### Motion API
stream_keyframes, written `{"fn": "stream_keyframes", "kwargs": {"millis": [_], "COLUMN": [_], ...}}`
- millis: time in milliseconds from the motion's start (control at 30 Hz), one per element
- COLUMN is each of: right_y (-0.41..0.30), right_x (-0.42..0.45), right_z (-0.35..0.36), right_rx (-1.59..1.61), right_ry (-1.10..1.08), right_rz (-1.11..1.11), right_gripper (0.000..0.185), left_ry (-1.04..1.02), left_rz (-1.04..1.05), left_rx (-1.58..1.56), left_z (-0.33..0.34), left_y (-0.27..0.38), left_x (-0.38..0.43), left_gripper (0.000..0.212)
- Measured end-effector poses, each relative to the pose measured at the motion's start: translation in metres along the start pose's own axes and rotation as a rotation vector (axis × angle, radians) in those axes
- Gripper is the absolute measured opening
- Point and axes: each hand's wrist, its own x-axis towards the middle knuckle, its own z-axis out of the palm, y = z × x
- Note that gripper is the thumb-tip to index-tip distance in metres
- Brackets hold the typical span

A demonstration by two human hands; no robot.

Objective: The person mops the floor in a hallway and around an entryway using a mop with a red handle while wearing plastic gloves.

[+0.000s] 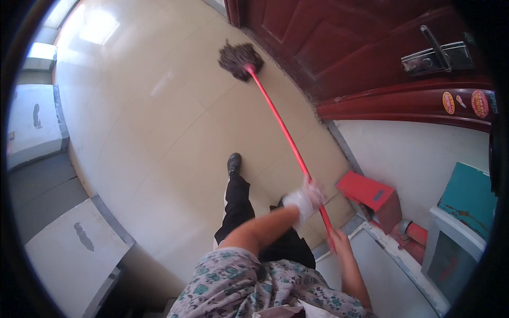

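A mop with a red handle (283,127) slants away from my body across the floor. Its dark, stringy mop head (240,59) lies spread on the beige tiles near the base of the red door. Wrapped around the handle partway down is my left hand (312,196), in a thin whitish glove and blurred. Lower down, by the handle's near end, my right hand (340,241) grips it too; the fingers are partly blurred. One of my dark shoes (234,161) shows on the tiles, while the other is mostly hidden behind my left hand.
A dark red door (338,43) with a metal lever handle (437,57) stands at upper right. Close on my right are a red metal box (373,198), a red pipe (415,234) and a green-topped cabinet (467,202). White wall sections (79,254) edge the floor at left.
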Motion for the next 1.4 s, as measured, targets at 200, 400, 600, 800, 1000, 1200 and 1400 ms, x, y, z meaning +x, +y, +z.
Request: {"fn": "stream_keyframes", "kwargs": {"millis": [200, 400, 600, 800, 1000, 1200, 1400], "right_y": [0.061, -0.082, -0.245, -0.187, 0.020, 0.175, 0.150], "right_x": [-0.082, 0.026, 0.125, 0.131, 0.040, -0.138, -0.148], "right_z": [-0.098, -0.051, 0.106, 0.122, 0.067, -0.064, -0.144], "right_rx": [-0.530, -0.601, -0.461, -0.360, -0.279, -0.375, -0.539], "right_ry": [0.406, 0.248, 0.163, 0.155, 0.097, 0.174, 0.141], "right_rz": [-0.383, -0.675, -0.708, -0.624, -0.738, -0.184, -0.238], "right_gripper": [0.036, 0.036, 0.043, 0.043, 0.047, 0.037, 0.038], "left_ry": [0.058, 0.515, 0.342, 0.240, -0.019, -0.323, -0.155], "left_rz": [0.191, 0.004, -0.235, -0.195, -0.180, 0.281, 0.083], "left_rx": [-0.157, 0.092, 0.108, 0.163, -0.056, -0.088, -0.549], "left_z": [-0.009, -0.059, -0.161, -0.126, 0.012, 0.034, 0.091], "left_y": [0.141, 0.013, -0.196, -0.194, -0.098, 0.106, 0.151], "left_x": [0.010, 0.048, 0.007, 0.003, -0.018, -0.073, -0.038], "left_gripper": [0.026, 0.014, 0.025, 0.028, 0.024, 0.025, 0.018]}}
